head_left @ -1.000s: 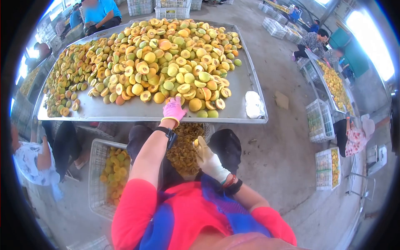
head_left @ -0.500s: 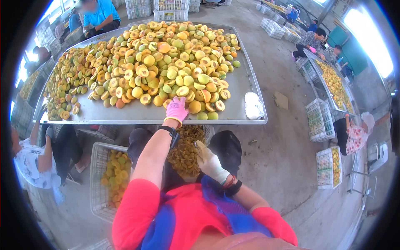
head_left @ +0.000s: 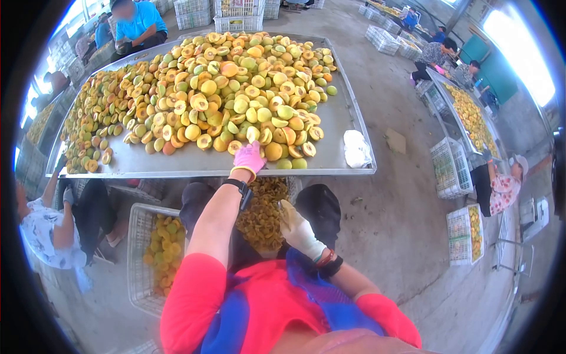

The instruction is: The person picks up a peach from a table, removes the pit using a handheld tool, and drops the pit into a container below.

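Note:
A large heap of halved and whole yellow-green apricots [head_left: 194, 100] lies on the metal table [head_left: 333, 127]. At the table's front edge, my left hand [head_left: 250, 158] in a pink glove reaches into the near side of the heap. Its fingers are stretched out against the apricots, their tips partly hidden. Lower down, my right hand [head_left: 299, 229], in a white glove, is held above my lap beside a container of brown pits or scraps [head_left: 259, 218]. The right fingers are curled around something small, with a dark, metallic-looking bit near the fingertips.
A crumpled white plastic bag [head_left: 356, 148] lies on the table's right end. A white crate [head_left: 137, 259] with yellow fruit stands at my left. People work nearby: one at the left [head_left: 53, 230], one in blue across the table [head_left: 141, 26]. More crates [head_left: 451, 168] stand at the right.
The view has shifted slightly. My left hand stays at the near edge of the heap, and my right hand keeps almost the same place and grip.

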{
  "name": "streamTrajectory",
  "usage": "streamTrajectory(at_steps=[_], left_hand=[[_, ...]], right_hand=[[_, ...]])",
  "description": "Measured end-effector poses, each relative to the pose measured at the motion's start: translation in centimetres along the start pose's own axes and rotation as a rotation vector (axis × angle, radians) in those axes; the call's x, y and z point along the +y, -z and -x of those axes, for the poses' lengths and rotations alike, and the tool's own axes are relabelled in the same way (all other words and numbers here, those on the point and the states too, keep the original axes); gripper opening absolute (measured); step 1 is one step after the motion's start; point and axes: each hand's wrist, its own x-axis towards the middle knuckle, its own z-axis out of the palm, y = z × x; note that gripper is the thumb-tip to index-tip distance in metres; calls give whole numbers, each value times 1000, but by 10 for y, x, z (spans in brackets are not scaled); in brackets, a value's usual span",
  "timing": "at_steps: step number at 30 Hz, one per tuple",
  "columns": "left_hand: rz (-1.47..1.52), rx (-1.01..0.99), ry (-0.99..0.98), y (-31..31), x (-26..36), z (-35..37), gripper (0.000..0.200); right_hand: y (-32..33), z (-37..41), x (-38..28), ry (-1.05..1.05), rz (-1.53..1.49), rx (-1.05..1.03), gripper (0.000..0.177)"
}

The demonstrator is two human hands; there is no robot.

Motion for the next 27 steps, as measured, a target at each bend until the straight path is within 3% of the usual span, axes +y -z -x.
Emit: streamTrajectory(at_steps=[7, 11, 14, 18, 20, 22, 25, 27], left_hand=[[189, -120, 110, 7, -3, 6, 74], [540, 238, 111, -18, -13, 8, 79], [1491, 72, 63, 26, 5, 59, 71], [1617, -53, 49, 54, 17, 101, 54], [2012, -226, -48, 49, 12, 110, 52], [2162, -321, -151, 54, 12, 117, 48], [2125, -282, -206, 62, 15, 133, 37], [2070, -261, -200, 67, 17, 139, 34]], right_hand=[[7, -2, -8, 45, 16, 45, 59], [8, 1, 2, -94, 19, 93, 57], [8, -1, 7, -130, -75, 158, 46], [10, -12, 11, -222, -240, 153, 29], [23, -21, -20, -449, -410, 98, 27], [16, -26, -8, -379, -412, 128, 23], [23, -31, -29, -458, -648, 48, 27], [24, -35, -40, -427, -651, 33, 27]])
